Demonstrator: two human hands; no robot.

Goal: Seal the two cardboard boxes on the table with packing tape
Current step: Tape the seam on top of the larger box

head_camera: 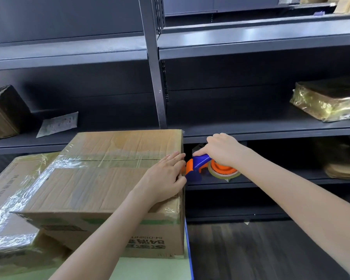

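Note:
A large cardboard box (101,184) sits on the pale green table (150,268), with clear tape along its top seam. My left hand (166,174) lies flat on the box's top right edge, fingers at the corner. Just off that edge, my right hand (223,151) grips a blue and orange tape dispenser (202,164) carrying a roll of clear tape (223,171). A second, lower cardboard box (10,201) lies to the left, partly under the first, with shiny tape strips across it.
Dark grey metal shelving (251,47) stands right behind the table. A brown box (2,114) and a paper slip (58,123) lie on the left shelf, a gold-wrapped parcel (327,102) on the right. The dark floor (261,253) shows right of the table's blue edge.

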